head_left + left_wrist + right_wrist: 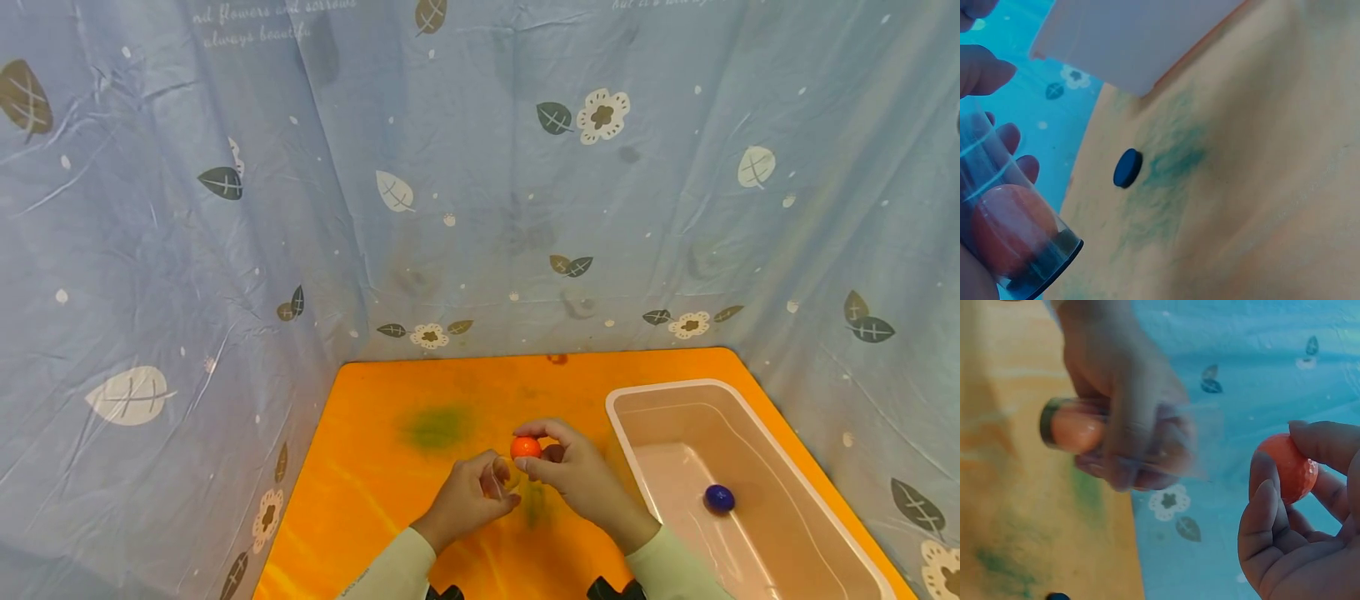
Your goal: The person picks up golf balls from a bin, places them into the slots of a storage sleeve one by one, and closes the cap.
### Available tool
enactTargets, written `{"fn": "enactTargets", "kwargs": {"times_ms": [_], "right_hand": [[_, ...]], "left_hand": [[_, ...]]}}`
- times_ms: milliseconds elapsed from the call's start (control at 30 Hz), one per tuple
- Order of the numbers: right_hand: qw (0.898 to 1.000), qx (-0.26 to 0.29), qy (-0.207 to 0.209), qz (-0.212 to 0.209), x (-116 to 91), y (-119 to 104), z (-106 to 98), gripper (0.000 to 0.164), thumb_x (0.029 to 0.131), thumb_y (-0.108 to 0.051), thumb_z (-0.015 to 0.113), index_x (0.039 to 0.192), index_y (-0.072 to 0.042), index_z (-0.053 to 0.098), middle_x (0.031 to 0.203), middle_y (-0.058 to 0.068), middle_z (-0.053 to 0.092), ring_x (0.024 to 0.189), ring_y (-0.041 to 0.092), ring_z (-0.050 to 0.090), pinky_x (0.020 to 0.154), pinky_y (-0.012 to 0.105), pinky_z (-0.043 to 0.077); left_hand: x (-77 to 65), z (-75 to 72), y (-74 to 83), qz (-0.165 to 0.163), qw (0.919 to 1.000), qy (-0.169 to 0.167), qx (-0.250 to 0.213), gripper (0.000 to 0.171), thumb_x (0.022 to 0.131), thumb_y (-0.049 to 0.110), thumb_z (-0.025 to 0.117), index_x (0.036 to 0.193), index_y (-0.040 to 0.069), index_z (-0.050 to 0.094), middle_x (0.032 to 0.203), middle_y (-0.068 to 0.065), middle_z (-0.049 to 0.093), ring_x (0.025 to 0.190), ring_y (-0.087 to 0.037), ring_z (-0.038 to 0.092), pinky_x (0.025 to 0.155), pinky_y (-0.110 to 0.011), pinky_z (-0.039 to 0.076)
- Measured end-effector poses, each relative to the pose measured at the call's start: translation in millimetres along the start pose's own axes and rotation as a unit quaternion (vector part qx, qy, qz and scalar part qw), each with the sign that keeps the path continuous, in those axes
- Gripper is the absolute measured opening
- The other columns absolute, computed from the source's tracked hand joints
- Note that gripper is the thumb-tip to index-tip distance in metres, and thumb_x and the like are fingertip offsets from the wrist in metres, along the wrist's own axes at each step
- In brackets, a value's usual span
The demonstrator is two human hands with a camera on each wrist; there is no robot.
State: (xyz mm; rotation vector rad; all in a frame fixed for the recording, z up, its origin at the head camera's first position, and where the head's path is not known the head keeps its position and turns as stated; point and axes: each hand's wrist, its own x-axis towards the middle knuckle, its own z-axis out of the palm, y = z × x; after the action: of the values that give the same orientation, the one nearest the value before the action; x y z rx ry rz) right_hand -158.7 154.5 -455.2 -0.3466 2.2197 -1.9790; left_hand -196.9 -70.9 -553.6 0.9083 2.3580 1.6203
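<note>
My left hand (468,498) grips a clear plastic tube (1200,434) with a dark cap at one end. Inside, next to that cap, lies an orange ball (1013,228), seen through the wall. The tube's other end faces my right hand (592,483), partly blurred in the right wrist view. Between thumb and fingertips, my right hand pinches a dimpled orange golf ball (1297,470). In the head view this ball is just right of the tube's mouth, above the table.
A pale pink tub (630,433) stands on the orange table (360,433) at the right, with a dark blue ball (719,498) inside. A small dark round cap (1127,168) lies on the tabletop. Patterned blue curtains (480,167) enclose the back and sides.
</note>
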Motion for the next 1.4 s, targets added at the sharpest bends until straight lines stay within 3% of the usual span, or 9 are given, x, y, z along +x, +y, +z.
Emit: {"fn": "enactTargets", "kwargs": {"times_ms": [167, 367, 500, 733, 1000, 1233, 1400], "right_hand": [[1.000, -0.013, -0.014, -0.006, 0, 10, 8, 0.029, 0.102, -0.008, 0.079, 0.130, -0.006, 0.071, 0.132, 0.017, 0.058, 0.087, 0.028, 0.062, 0.074, 0.028, 0.055], [0.998, -0.054, -0.026, -0.015, -1, 16, 13, 0.028, 0.101, -0.008, 0.080, 0.128, -0.006, 0.073, 0.125, 0.013, 0.061, 0.083, 0.027, 0.058, 0.074, 0.028, 0.055], [0.997, -0.068, -0.037, -0.017, -2, 17, 16, 0.028, 0.101, -0.011, 0.081, 0.128, -0.008, 0.074, 0.124, 0.011, 0.062, 0.085, 0.026, 0.060, 0.075, 0.030, 0.056], [0.994, -0.101, -0.034, -0.015, -3, 17, 14, 0.027, 0.102, -0.013, 0.080, 0.129, -0.011, 0.074, 0.125, 0.013, 0.063, 0.082, 0.024, 0.058, 0.066, 0.029, 0.051], [0.994, -0.107, -0.031, -0.016, -3, 14, 12, 0.027, 0.103, -0.014, 0.079, 0.129, -0.009, 0.073, 0.126, 0.013, 0.066, 0.082, 0.023, 0.058, 0.066, 0.028, 0.050], [0.994, -0.107, -0.021, -0.029, -3, 4, 5, 0.028, 0.102, -0.011, 0.079, 0.130, -0.008, 0.072, 0.118, 0.010, 0.068, 0.075, 0.020, 0.054, 0.061, 0.027, 0.046], [0.994, -0.108, 0.000, -0.027, -2, -3, -6, 0.029, 0.103, -0.015, 0.078, 0.131, -0.011, 0.072, 0.123, 0.007, 0.067, 0.083, 0.023, 0.063, 0.072, 0.029, 0.055]], "left_hand": [[-0.1, 0.3, 1.7, 0.003, 1.0000, 0.005, 0.005, 0.024, 0.092, 0.010, 0.087, 0.106, 0.011, 0.068, 0.078, 0.009, 0.067, 0.068, -0.009, 0.066, 0.066, -0.030, 0.059], [-1.1, 1.3, 1.1, 0.008, 0.9998, 0.003, 0.017, 0.028, 0.092, 0.009, 0.087, 0.107, 0.023, 0.067, 0.076, 0.011, 0.064, 0.066, -0.007, 0.061, 0.062, -0.028, 0.056], [-2.3, 2.6, 0.0, 0.009, 0.9997, 0.002, 0.025, 0.031, 0.091, 0.007, 0.088, 0.109, 0.022, 0.069, 0.077, 0.011, 0.064, 0.065, -0.005, 0.057, 0.060, -0.025, 0.053], [-3.5, 3.6, 0.7, 0.001, 1.0000, -0.002, 0.004, 0.027, 0.093, 0.009, 0.086, 0.107, 0.018, 0.065, 0.082, 0.009, 0.064, 0.063, -0.004, 0.057, 0.059, -0.023, 0.053], [-4.7, 4.2, 1.0, -0.013, 0.9999, -0.008, -0.005, 0.025, 0.095, 0.011, 0.085, 0.105, 0.017, 0.063, 0.070, 0.008, 0.059, 0.056, -0.004, 0.052, 0.056, -0.023, 0.048], [-4.4, 3.9, 1.1, -0.018, 0.9998, -0.006, -0.003, 0.026, 0.095, 0.013, 0.086, 0.105, 0.015, 0.063, 0.078, 0.007, 0.065, 0.062, -0.006, 0.058, 0.061, -0.026, 0.054], [-3.5, 4.5, 1.1, -0.026, 0.9997, -0.005, -0.002, 0.025, 0.094, 0.015, 0.087, 0.105, 0.013, 0.065, 0.079, 0.007, 0.067, 0.063, -0.006, 0.059, 0.061, -0.026, 0.053]]}}
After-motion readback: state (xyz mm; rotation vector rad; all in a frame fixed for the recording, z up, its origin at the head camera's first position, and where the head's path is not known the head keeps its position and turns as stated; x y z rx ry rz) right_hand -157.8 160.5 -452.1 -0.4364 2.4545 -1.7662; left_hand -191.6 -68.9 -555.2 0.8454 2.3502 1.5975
